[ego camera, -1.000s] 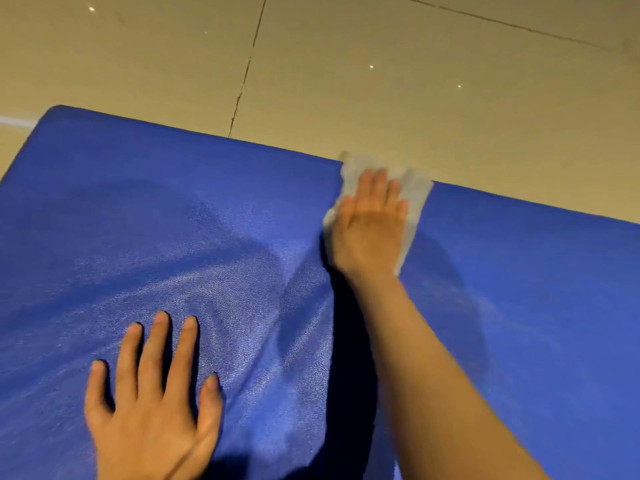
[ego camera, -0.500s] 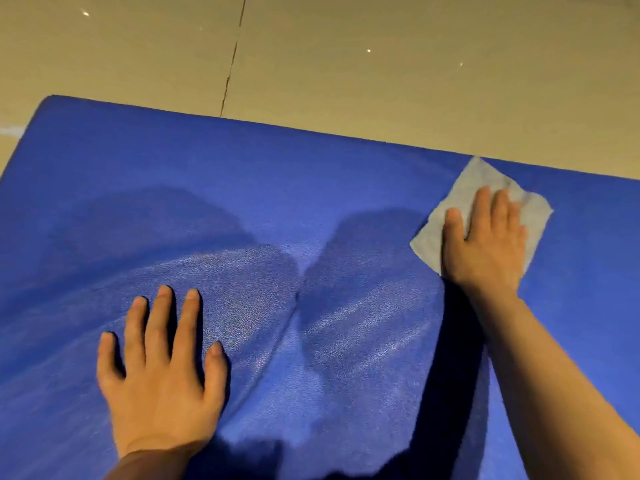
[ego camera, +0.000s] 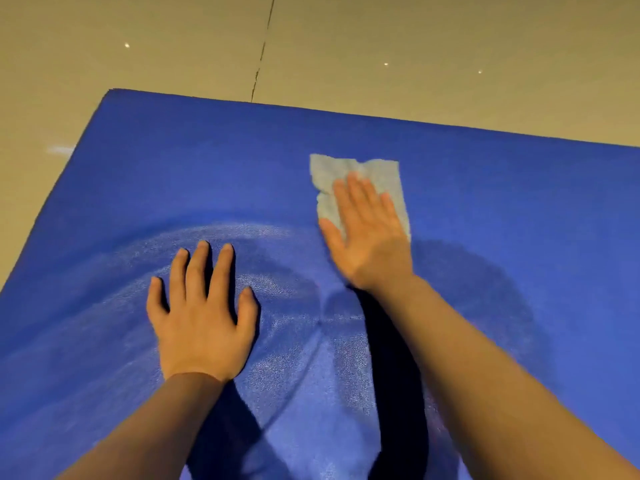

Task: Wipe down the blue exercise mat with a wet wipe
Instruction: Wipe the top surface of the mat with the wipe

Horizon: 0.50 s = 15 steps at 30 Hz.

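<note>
One blue mat [ego camera: 485,202] on the tile floor [ego camera: 415,36], far edge running left-right; long axis prob. left-right, ends cut off. One wet wipe [ego camera: 360,174] near mat's far edge, under right hand [ego camera: 369,237], fingers straight, together. Left hand [ego camera: 202,317] flat on mat, fingers spread.

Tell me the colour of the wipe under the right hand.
Pale grey-white wet wipe, seen in the head view.

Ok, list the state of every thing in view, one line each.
blue exercise mat: lying flat on the floor, sheen of wiped streaks near the hands.
wet wipe: spread on the mat, slightly crumpled, pressed under the right hand.
right hand: fingers straight, flat on the wipe.
left hand: fingers spread, flat on the mat.
tiled floor: bare beyond the mat.
</note>
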Tool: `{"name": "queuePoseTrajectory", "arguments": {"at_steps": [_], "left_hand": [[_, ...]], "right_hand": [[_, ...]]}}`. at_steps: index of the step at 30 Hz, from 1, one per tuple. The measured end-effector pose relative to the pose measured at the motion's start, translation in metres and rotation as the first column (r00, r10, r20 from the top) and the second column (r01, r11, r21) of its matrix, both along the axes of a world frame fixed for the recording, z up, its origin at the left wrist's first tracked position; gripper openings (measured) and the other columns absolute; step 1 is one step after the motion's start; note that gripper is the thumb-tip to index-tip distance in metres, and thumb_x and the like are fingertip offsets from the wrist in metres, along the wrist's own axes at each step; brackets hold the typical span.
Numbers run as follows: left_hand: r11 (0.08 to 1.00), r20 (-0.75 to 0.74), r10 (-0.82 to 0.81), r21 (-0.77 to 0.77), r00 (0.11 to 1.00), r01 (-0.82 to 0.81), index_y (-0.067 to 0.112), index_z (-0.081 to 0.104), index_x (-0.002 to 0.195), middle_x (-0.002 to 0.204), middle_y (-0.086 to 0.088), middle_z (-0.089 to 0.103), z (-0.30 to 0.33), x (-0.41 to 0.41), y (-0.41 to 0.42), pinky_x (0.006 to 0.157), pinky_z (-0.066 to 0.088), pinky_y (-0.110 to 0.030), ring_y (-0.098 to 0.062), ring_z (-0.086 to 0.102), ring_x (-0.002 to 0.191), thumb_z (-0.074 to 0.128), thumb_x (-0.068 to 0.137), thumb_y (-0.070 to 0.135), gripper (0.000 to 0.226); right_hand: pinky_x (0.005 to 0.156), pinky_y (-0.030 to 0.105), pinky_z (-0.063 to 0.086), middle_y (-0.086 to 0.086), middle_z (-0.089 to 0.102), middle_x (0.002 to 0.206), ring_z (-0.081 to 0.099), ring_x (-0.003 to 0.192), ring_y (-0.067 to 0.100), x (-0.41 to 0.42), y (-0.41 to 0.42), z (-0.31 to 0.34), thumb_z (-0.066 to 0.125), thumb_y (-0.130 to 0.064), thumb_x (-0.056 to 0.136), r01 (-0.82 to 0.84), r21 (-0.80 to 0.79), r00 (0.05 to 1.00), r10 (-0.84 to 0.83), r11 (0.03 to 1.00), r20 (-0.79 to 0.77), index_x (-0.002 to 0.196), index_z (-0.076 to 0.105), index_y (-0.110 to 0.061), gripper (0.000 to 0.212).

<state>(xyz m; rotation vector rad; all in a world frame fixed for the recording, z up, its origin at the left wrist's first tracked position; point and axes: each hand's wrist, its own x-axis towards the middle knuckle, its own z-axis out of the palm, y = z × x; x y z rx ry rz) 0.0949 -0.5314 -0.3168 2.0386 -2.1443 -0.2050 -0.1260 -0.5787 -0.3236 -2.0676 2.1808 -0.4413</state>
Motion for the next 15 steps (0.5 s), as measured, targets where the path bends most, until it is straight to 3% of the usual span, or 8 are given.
{"name": "queuePoseTrajectory", "arguments": {"at_steps": [1, 2, 4, 6, 8, 10, 12, 15], "left_hand": [[1.0, 0.002, -0.008, 0.018, 1.0, 0.008, 0.019, 0.045, 0.147, 0.155, -0.011, 0.038, 0.0, 0.001, 0.0, 0.115, 0.011, -0.056, -0.031, 0.023, 0.147, 0.028, 0.091, 0.048, 0.066], [0.999, 0.008, -0.018, 0.044, 1.0, 0.018, 0.02, 0.042, 0.149, 0.157, -0.01, 0.035, 0.001, 0.0, 0.001, 0.116, 0.008, -0.054, -0.029, 0.02, 0.148, 0.024, 0.091, 0.05, 0.068], [0.993, 0.017, -0.046, 0.108, 0.999, 0.044, 0.021, 0.033, 0.154, 0.161, -0.008, 0.026, 0.009, 0.001, 0.001, 0.117, 0.001, -0.052, -0.028, 0.012, 0.151, 0.014, 0.089, 0.054, 0.074], [0.964, 0.021, -0.126, 0.24, 0.992, 0.118, 0.024, 0.019, 0.157, 0.166, -0.004, 0.01, 0.02, 0.008, 0.005, 0.118, -0.005, -0.049, -0.025, 0.0, 0.152, 0.001, 0.083, 0.06, 0.085], [0.907, -0.01, -0.255, 0.345, 0.967, 0.242, 0.028, 0.013, 0.158, 0.166, 0.001, 0.001, 0.033, 0.024, 0.022, 0.12, -0.004, -0.043, -0.021, -0.005, 0.153, -0.005, 0.077, 0.064, 0.09], [0.841, -0.006, -0.422, 0.372, 0.907, 0.393, 0.028, 0.028, 0.155, 0.164, 0.0, 0.017, 0.048, 0.053, 0.056, 0.12, 0.018, -0.047, -0.023, 0.018, 0.151, 0.01, 0.085, 0.064, 0.08], [0.778, 0.039, -0.55, 0.386, 0.834, 0.495, 0.025, 0.046, 0.144, 0.151, -0.003, 0.045, 0.057, 0.083, 0.093, 0.103, 0.047, -0.046, -0.026, 0.05, 0.135, 0.032, 0.092, 0.055, 0.061], [0.707, 0.006, -0.631, 0.417, 0.776, 0.571, 0.029, 0.047, 0.136, 0.141, 0.0, 0.056, 0.064, 0.121, 0.13, 0.089, 0.057, -0.036, -0.021, 0.06, 0.123, 0.04, 0.089, 0.05, 0.052]], "right_hand": [[0.119, 0.044, 0.012, 0.01, 0.03, 0.158, 0.027, 0.147, 0.027, -0.028, 0.007, 0.001, 0.031, -0.056, 0.094, 0.139, 0.01, 0.99, -0.139, 0.99, -0.023, 0.151, 0.035, -0.014, 0.071], [0.12, 0.043, 0.005, 0.008, 0.017, 0.163, 0.015, 0.15, 0.024, -0.051, 0.016, 0.006, 0.027, -0.064, 0.09, 0.228, 0.127, 0.974, -0.226, 0.965, -0.032, 0.155, 0.024, -0.017, 0.08], [0.12, 0.041, -0.004, 0.005, -0.002, 0.165, -0.003, 0.151, 0.022, -0.072, 0.029, 0.015, 0.018, -0.075, 0.081, 0.28, 0.323, 0.96, -0.27, 0.904, -0.076, 0.157, 0.007, -0.02, 0.094], [0.119, 0.044, -0.005, 0.009, -0.003, 0.165, -0.005, 0.151, 0.028, -0.059, 0.029, 0.016, 0.014, -0.076, 0.08, 0.263, 0.317, 0.965, -0.249, 0.911, -0.084, 0.157, 0.005, -0.017, 0.097], [0.119, 0.048, 0.001, 0.013, 0.006, 0.164, 0.003, 0.15, 0.034, -0.037, 0.028, 0.012, 0.006, -0.066, 0.086, 0.201, 0.265, 0.978, -0.178, 0.943, -0.109, 0.157, 0.012, -0.013, 0.088], [0.118, 0.05, 0.006, 0.013, 0.014, 0.163, 0.009, 0.149, 0.036, -0.014, 0.02, 0.013, -0.003, -0.054, 0.087, 0.133, 0.225, 0.99, -0.118, 0.965, -0.081, 0.155, 0.019, -0.012, 0.083], [0.12, 0.046, 0.002, 0.008, 0.01, 0.164, 0.006, 0.15, 0.032, 0.018, 0.012, 0.018, -0.001, -0.046, 0.092, 0.063, 0.255, 0.998, -0.063, 0.965, -0.007, 0.156, 0.016, -0.015, 0.073], [0.12, 0.041, -0.008, 0.005, 0.008, 0.164, 0.001, 0.151, 0.027, 0.102, 0.026, 0.019, 0.0, -0.044, 0.096, -0.189, 0.264, 0.981, 0.172, 0.946, 0.087, 0.156, 0.015, -0.017, 0.068]]}}
